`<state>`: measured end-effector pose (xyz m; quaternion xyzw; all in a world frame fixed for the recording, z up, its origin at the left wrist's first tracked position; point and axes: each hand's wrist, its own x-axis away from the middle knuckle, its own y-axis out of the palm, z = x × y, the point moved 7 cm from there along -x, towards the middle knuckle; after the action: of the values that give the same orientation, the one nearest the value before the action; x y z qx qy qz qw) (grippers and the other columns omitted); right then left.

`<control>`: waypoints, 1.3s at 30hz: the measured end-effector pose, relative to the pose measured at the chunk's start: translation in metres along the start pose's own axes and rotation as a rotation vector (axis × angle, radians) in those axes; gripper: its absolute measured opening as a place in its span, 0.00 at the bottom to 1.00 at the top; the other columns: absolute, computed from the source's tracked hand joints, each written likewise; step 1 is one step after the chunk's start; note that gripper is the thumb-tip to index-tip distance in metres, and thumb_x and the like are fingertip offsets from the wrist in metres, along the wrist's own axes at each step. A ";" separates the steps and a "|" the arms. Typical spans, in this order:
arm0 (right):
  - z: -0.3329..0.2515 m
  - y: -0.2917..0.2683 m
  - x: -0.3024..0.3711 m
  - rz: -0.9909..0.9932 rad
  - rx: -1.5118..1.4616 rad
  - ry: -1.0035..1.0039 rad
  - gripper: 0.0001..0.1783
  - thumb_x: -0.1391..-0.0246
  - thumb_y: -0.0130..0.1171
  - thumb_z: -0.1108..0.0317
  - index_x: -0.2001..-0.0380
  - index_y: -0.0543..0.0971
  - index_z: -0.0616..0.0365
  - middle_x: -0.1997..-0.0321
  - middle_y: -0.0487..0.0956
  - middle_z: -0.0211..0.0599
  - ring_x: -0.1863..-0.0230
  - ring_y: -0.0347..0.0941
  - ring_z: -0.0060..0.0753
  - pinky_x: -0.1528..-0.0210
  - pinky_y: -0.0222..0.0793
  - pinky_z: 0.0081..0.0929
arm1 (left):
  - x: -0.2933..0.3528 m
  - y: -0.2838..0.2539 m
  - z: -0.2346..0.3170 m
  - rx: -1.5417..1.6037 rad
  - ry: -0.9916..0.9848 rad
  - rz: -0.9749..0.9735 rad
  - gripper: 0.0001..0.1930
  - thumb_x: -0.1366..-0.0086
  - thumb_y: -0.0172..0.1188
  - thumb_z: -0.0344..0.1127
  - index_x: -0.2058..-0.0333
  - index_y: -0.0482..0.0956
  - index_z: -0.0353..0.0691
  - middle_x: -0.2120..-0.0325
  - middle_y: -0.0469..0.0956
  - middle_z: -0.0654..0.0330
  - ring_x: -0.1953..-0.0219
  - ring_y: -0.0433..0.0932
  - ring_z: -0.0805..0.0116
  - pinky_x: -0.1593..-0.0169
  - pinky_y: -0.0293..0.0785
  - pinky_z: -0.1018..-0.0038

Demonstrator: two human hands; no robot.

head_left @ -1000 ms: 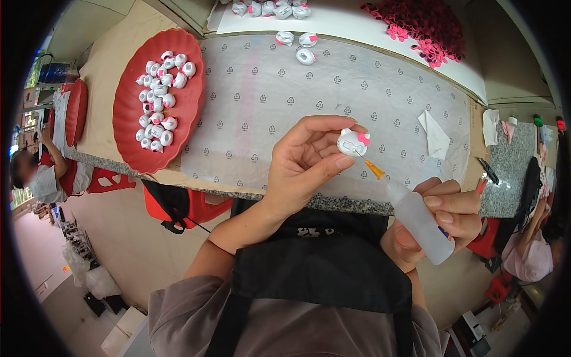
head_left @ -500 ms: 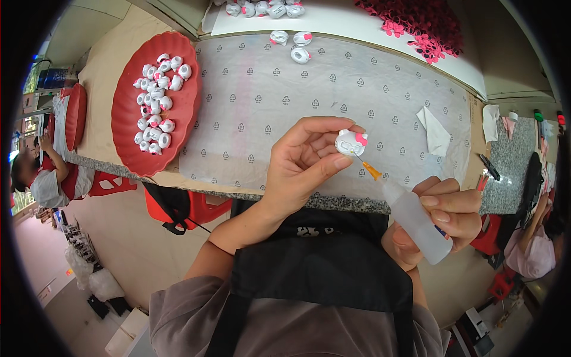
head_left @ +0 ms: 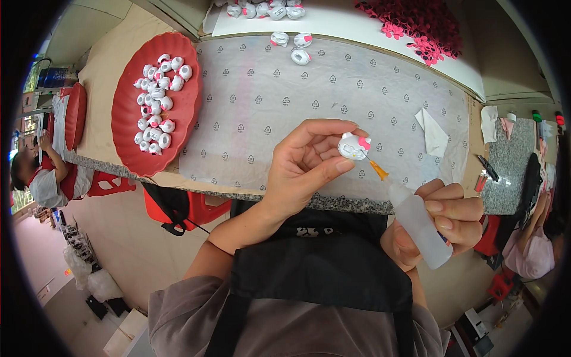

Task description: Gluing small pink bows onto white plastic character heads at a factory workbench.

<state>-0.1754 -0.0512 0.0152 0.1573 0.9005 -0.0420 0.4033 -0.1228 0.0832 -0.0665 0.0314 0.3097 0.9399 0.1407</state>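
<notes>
Between the thumb and fingers of my left hand (head_left: 306,163) is a small white cat-shaped figurine head (head_left: 352,147) with a pink bow. My right hand (head_left: 449,217) grips a translucent squeeze bottle (head_left: 419,229), tilted so its orange needle tip (head_left: 378,171) points up and left at the head. The thin needle end reaches the figurine's face; whether it touches or hovers just off it I cannot tell. Both hands are above the near edge of the paper-covered table (head_left: 250,160).
A red scalloped tray (head_left: 128,131) at the left holds many similar white heads. Three more heads (head_left: 301,56) lie at the far side. Pink flower-shaped pieces (head_left: 428,47) are heaped on the white shelf at the back right. A folded white tissue (head_left: 433,132) lies right of my hands. Other people sit at both sides.
The figurine head has turned slightly and shifted a little right in my left hand. The bottle and its needle tip have moved slightly right, with the needle now farther right on the face.
</notes>
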 end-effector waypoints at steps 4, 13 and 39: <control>0.001 0.002 0.002 -0.045 -0.071 0.002 0.22 0.70 0.65 0.66 0.74 0.62 0.56 0.75 0.61 0.33 0.83 0.55 0.21 0.85 0.52 0.14 | 0.002 0.000 0.000 0.029 0.024 -0.034 0.17 0.50 0.50 0.20 0.59 0.62 0.31 0.62 0.67 0.50 0.58 0.68 0.67 0.53 0.64 0.73; -0.003 0.001 0.000 -0.097 -0.102 0.013 0.22 0.70 0.64 0.69 0.73 0.62 0.56 0.74 0.61 0.34 0.82 0.57 0.23 0.84 0.55 0.15 | 0.004 0.003 0.002 0.023 0.040 -0.074 0.16 0.50 0.48 0.17 0.59 0.62 0.30 0.62 0.68 0.51 0.58 0.67 0.70 0.55 0.64 0.77; 0.009 -0.001 -0.009 -0.184 -0.116 0.140 0.25 0.81 0.69 0.76 0.72 0.69 0.57 0.70 0.66 0.35 0.79 0.63 0.26 0.78 0.61 0.20 | 0.000 0.003 0.015 -0.351 0.266 -0.034 0.16 0.53 0.51 0.17 0.62 0.67 0.31 0.63 0.66 0.53 0.58 0.65 0.66 0.55 0.62 0.74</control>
<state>-0.1635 -0.0567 0.0153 0.0528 0.9379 -0.0156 0.3425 -0.1209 0.0892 -0.0522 -0.1231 0.1575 0.9727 0.1175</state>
